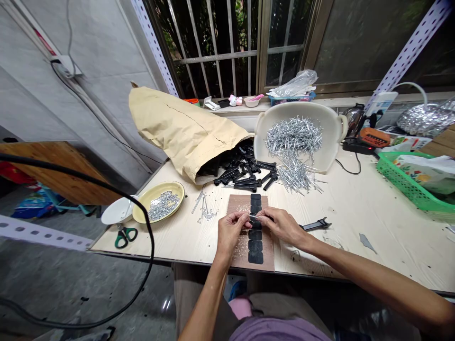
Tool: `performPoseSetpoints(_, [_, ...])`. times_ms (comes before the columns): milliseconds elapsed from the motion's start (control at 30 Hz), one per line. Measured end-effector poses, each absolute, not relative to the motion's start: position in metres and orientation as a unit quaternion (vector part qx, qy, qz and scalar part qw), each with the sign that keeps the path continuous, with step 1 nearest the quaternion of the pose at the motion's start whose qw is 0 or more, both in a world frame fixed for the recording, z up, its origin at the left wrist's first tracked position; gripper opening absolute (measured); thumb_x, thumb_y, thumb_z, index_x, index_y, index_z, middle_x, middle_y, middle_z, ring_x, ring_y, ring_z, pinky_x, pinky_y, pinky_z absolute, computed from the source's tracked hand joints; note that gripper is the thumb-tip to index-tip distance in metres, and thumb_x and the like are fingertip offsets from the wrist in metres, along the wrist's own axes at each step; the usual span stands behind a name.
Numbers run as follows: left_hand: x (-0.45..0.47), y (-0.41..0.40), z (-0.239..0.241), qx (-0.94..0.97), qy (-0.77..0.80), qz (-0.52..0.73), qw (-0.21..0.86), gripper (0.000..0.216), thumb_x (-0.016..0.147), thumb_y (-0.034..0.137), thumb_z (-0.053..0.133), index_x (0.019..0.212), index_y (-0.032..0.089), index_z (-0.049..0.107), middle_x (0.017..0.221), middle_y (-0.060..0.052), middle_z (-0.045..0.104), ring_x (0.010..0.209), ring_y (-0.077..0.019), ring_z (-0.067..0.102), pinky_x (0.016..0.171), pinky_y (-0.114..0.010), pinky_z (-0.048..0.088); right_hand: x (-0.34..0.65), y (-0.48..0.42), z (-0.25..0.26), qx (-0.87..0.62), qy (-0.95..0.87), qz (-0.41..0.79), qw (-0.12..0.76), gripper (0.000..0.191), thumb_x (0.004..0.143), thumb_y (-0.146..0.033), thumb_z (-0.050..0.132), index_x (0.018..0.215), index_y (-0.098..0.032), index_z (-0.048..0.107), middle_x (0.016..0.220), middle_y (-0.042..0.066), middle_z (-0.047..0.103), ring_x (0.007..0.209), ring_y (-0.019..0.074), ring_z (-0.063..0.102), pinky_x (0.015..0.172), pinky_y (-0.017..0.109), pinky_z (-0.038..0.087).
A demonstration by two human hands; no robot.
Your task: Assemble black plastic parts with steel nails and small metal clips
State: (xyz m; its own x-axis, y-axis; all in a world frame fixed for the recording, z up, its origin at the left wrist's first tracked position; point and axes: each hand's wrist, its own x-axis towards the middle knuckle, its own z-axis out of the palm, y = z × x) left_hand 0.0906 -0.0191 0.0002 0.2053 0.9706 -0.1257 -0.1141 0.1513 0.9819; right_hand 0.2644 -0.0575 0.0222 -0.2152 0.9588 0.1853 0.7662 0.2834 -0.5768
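My left hand [230, 230] and my right hand [281, 224] meet over a brown board [236, 204] at the table's front edge. Both pinch a small black and silver part [253, 218] between their fingertips; what it is exactly I cannot make out. A row of black pads [255, 247] runs down the board under the hands. A black plastic piece [315, 224] lies just right of my right hand. Loose small screws and pins [203, 208] lie left of the board.
A brown paper sack [177, 130] spills black plastic parts [245, 170]. A tilted cream tub [334, 142] spills metal pins [295, 156]. A yellow dish [179, 192] holds small screws. Scissors [124, 236], a white bowl [115, 212], a green basket [401, 182] and a black cable [145, 218] surround them.
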Motion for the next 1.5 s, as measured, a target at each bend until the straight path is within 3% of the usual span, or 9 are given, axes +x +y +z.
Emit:
performPoseSetpoints(300, [0.092,-0.019,-0.003,0.373,0.445,0.409,0.704,0.034,0.061,0.037,0.077,0.074,0.009,0.064,0.061,-0.001,0.062,0.048,-0.0072,0.057,0.054,-0.021,0.052,0.26,-0.062,0.018,-0.548,-0.799,-0.085,0.233,0.022,0.093,-0.026,0.043,0.087,-0.021,0.064,0.081,0.004,0.063,0.079,0.0161,0.053,0.068,0.027,0.034])
performPoseSetpoints(400, [0.093,-0.02,-0.001,0.382,0.448,0.408,0.698,0.033,0.063,0.038,0.075,0.075,0.009,0.064,0.059,0.0,0.061,0.048,-0.0079,0.057,0.053,-0.02,0.051,0.26,-0.061,0.02,-0.561,-0.79,-0.03,0.245,0.021,0.093,-0.027,0.044,0.09,-0.022,0.064,0.085,0.004,0.064,0.08,0.0159,0.054,0.067,0.027,0.035])
performPoseSetpoints(533, [0.094,-0.022,0.002,0.466,0.468,0.427,0.618,0.03,0.068,0.04,0.07,0.072,0.011,0.064,0.058,0.0,0.06,0.049,-0.0088,0.057,0.052,-0.019,0.049,0.264,-0.055,0.024,-0.582,-0.74,0.188,0.28,0.02,0.091,-0.031,0.046,0.089,-0.022,0.064,0.088,0.001,0.065,0.077,0.0141,0.057,0.063,0.024,0.038])
performPoseSetpoints(633, [0.096,-0.021,0.002,0.5,0.477,0.431,0.581,0.031,0.07,0.042,0.068,0.073,0.011,0.065,0.058,-0.001,0.06,0.05,-0.0092,0.057,0.051,-0.019,0.048,0.268,-0.051,0.023,-0.569,-0.715,0.27,0.303,0.021,0.089,-0.032,0.047,0.085,-0.021,0.065,0.083,0.0,0.066,0.075,0.0144,0.058,0.064,0.024,0.04])
performPoseSetpoints(733, [0.098,-0.021,0.0,0.487,0.474,0.418,0.603,0.033,0.07,0.044,0.066,0.072,0.011,0.065,0.057,0.0,0.06,0.049,-0.0099,0.058,0.049,-0.019,0.047,0.268,-0.053,0.022,-0.569,-0.718,0.247,0.316,0.02,0.089,-0.032,0.048,0.087,-0.02,0.064,0.086,0.001,0.066,0.077,0.0144,0.058,0.066,0.024,0.04])
performPoseSetpoints(933, [0.1,-0.02,-0.005,0.436,0.488,0.413,0.633,0.037,0.066,0.046,0.07,0.069,0.011,0.063,0.053,0.001,0.058,0.042,-0.0096,0.056,0.046,-0.021,0.048,0.26,-0.062,0.021,-0.576,-0.779,-0.012,0.248,0.025,0.094,-0.028,0.04,0.089,-0.021,0.064,0.087,0.005,0.063,0.08,0.0157,0.055,0.068,0.026,0.037])
performPoseSetpoints(1033, [0.101,-0.02,-0.005,0.428,0.484,0.42,0.637,0.036,0.064,0.046,0.071,0.069,0.011,0.063,0.054,0.001,0.058,0.044,-0.0093,0.056,0.048,-0.022,0.05,0.259,-0.062,0.018,-0.567,-0.788,-0.075,0.228,0.028,0.095,-0.026,0.039,0.085,-0.021,0.064,0.083,0.005,0.063,0.08,0.0164,0.054,0.068,0.027,0.035])
performPoseSetpoints(1267, [0.099,-0.022,-0.004,0.46,0.454,0.416,0.639,0.035,0.07,0.045,0.067,0.072,0.011,0.064,0.06,0.0,0.06,0.049,-0.0094,0.058,0.051,-0.022,0.051,0.264,-0.061,0.02,-0.582,-0.776,0.04,0.24,0.025,0.095,-0.033,0.037,0.097,-0.021,0.058,0.088,0.002,0.063,0.077,0.013,0.058,0.061,0.023,0.037])
performPoseSetpoints(1500, [0.1,-0.02,0.0,0.472,0.457,0.413,0.631,0.035,0.067,0.046,0.069,0.07,0.011,0.064,0.058,0.0,0.06,0.048,-0.0101,0.058,0.05,-0.021,0.049,0.266,-0.06,0.019,-0.589,-0.775,0.047,0.225,0.027,0.095,-0.034,0.036,0.091,-0.022,0.059,0.087,0.002,0.062,0.076,0.0135,0.058,0.059,0.023,0.037])
